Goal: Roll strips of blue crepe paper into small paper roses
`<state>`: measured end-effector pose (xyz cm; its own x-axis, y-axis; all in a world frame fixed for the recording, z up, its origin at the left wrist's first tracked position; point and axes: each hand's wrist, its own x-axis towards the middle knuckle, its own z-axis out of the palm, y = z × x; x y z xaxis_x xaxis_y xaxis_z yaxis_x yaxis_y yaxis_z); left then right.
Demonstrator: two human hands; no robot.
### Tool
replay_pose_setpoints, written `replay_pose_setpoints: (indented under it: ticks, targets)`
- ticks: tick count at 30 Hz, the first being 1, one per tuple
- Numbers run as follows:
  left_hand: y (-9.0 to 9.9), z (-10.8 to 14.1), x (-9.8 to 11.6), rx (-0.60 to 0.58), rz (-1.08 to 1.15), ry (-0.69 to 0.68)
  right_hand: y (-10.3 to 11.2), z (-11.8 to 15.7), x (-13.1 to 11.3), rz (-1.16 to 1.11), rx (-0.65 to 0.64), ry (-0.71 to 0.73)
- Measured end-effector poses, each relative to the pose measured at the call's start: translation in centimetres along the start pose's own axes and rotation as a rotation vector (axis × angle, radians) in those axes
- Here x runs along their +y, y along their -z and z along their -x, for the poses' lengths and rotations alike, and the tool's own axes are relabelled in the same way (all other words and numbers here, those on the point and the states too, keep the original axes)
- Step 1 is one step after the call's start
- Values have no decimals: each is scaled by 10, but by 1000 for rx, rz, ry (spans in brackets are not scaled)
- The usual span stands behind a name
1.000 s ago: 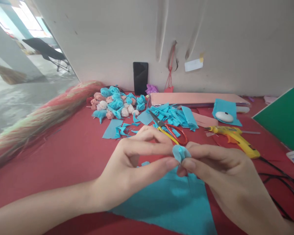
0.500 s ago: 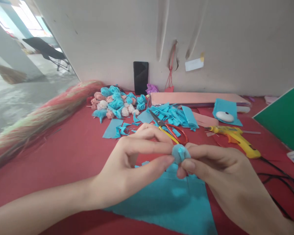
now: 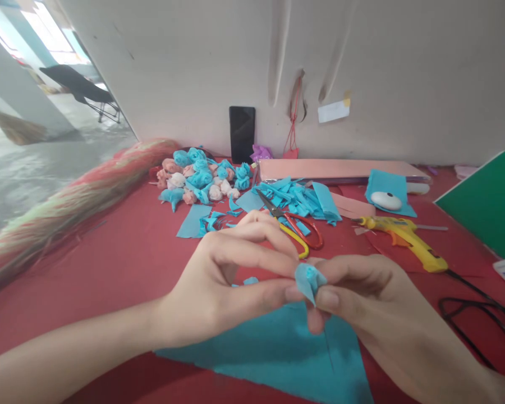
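Note:
Between my two hands is a small blue crepe paper flower (image 3: 309, 279), with a rolled centre and an outer petal flaring round it. My left hand (image 3: 231, 275) pinches its left side between thumb and forefinger. From the right, my right hand (image 3: 374, 303) grips the flower's base with thumb and fingers. What seems a thin stem or wire hangs below, partly hidden by the fingers. Beneath my hands lies a large blue crepe paper sheet (image 3: 286, 353). Just beyond them are scissors (image 3: 297, 224) with one red and one yellow handle.
A pile of blue, pink and white paper flowers (image 3: 202, 177) lies at the back left, beside blue paper strips (image 3: 294, 196). A yellow glue gun (image 3: 408, 238) with a black cord rests right. A phone (image 3: 242, 134) leans against the wall, near a pink paper pack (image 3: 340, 168).
Both hands have come down slightly with the flower. Its outer petal now stands out to a point at the bottom, and more of the scissors' yellow handle shows.

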<state>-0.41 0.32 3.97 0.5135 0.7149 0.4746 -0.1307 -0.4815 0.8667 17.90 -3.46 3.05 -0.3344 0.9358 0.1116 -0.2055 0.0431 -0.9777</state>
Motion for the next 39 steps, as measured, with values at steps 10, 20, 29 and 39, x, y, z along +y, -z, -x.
replay_pose_setpoints:
  ticks: [10,20,29,39]
  targets:
    - [-4,3,-9,64,2,-25,-4,-2,2,61,48,68]
    - [-13,10,-14,185,-152,-108,-15,-1,-3,609,346,480]
    - [-14,11,-17,161,-48,-60,-12,2,0,836,323,595]
    - [-11,8,-13,67,-109,-31,-8,3,-4,889,224,624]
